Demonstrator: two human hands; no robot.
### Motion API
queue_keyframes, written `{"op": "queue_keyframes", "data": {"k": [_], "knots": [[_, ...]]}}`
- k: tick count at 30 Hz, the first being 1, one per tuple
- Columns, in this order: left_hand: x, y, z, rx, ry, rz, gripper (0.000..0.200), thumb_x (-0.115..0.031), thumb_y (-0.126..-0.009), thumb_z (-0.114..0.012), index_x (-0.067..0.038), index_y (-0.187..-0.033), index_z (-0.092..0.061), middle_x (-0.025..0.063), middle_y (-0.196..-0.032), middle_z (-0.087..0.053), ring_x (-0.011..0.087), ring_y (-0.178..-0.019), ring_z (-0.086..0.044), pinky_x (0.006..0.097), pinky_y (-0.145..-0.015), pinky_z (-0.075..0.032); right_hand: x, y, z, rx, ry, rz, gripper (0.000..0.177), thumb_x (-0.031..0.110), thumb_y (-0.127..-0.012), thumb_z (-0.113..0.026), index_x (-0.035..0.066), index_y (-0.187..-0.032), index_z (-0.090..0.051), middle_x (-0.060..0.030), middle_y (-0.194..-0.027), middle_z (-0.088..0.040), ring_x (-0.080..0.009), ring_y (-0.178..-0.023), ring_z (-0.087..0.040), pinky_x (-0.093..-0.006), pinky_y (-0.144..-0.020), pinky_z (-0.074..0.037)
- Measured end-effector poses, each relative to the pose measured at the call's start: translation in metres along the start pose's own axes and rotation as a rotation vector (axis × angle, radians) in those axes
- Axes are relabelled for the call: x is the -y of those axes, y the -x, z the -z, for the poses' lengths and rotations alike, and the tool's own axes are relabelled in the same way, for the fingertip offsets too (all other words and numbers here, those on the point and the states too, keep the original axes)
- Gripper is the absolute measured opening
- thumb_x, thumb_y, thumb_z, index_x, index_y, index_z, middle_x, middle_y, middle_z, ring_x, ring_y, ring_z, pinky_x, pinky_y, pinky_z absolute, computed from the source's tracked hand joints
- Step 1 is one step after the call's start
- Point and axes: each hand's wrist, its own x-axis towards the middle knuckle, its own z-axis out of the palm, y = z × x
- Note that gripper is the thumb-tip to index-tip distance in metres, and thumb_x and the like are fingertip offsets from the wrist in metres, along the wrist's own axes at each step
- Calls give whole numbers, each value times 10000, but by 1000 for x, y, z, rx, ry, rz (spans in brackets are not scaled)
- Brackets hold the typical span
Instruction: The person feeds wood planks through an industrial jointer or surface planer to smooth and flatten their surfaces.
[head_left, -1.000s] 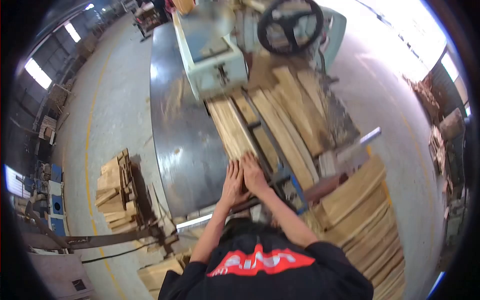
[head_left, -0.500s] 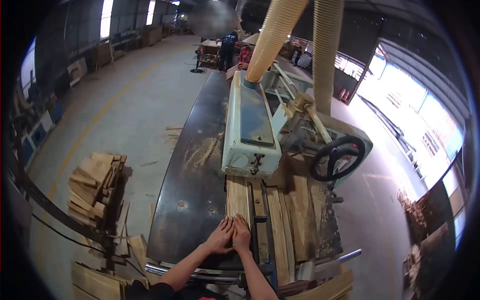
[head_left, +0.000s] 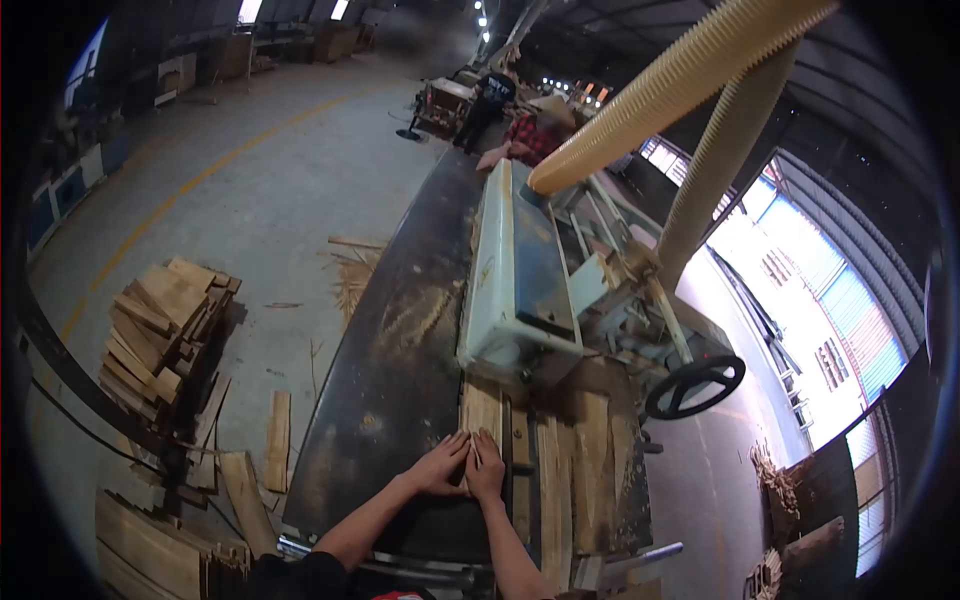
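A wooden board [head_left: 482, 408] lies on the dark metal machine table, its far end hidden under the pale green hood [head_left: 525, 285]. My left hand [head_left: 441, 466] rests on the near end of the board, fingers stretched forward and close together. Beside it, my right hand [head_left: 485, 468] lies with extended fingers on the same end, thumbs almost meeting. Neither hand wraps around the wood. To the right of the board runs a metal guide rail [head_left: 520, 452], with several loose wood strips [head_left: 553, 480] beyond it.
Sawdust covers part of the machine table [head_left: 385, 400]. Yellow dust hoses [head_left: 670, 100] rise from the hood; a black handwheel [head_left: 695, 387] sits right. Stacked wood [head_left: 165, 325] stands on the floor at left. A person in a red checked shirt [head_left: 532, 138] is at the far end.
The view has tilted and shifted. Both hands stay on the board's near end and are closer to the hood, with less of the board showing before it.
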Motion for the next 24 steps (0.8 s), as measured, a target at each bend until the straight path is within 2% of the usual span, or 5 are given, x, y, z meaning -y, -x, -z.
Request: {"op": "queue_keyframes", "data": {"k": [6, 10, 14, 20, 24], "knots": [[19, 36, 75, -497, 1, 157, 912, -308, -812, -899, 85, -1509, -459, 270, -1577, -474, 436, -1484, -441, 490, -1228, -382, -16, -28, -16, 26, 27, -21, 379, 122, -1015, -619, 0, -1371, -667, -195, -1496, -601, -351, -1444, -521, -452, -1185, -434], [19, 82, 136, -976, 32, 483, 296, -53, -862, -795, -9, -1149, -740, 158, -1155, -760, 341, -1082, -730, 412, -934, -571, -21, -45, -16, -2, -8, -32, 356, 161, -1028, -655, 25, -1355, -692, -147, -1438, -666, -272, -1366, -615, -387, -1091, -517], [34, 130, 145, -1237, 93, 726, 128, 9, -880, -759, -22, -997, -720, 99, -945, -747, 232, -857, -730, 344, -729, -540, 0, -52, -1, -198, -210, -260, 260, 205, -1050, -668, 42, -1228, -766, -92, -1178, -776, -182, -1091, -725, -333, -912, -569], [27, 163, 131, -1097, 99, 755, 87, -39, -898, -786, -17, -959, -728, 110, -882, -734, 231, -784, -721, 341, -703, -545, 74, 21, 10, -210, -321, -327, 249, 206, -1066, -650, -6, -1030, -775, -79, -830, -780, -156, -763, -749, -308, -699, -588], [25, 156, 135, -1043, 107, 748, 77, -50, -923, -764, -7, -979, -732, 128, -887, -733, 255, -787, -728, 358, -714, -554, 83, 79, -17, -209, -390, -346, 300, 228, -1077, -643, -36, -988, -755, -98, -803, -751, -143, -729, -723, -285, -653, -569]]}}
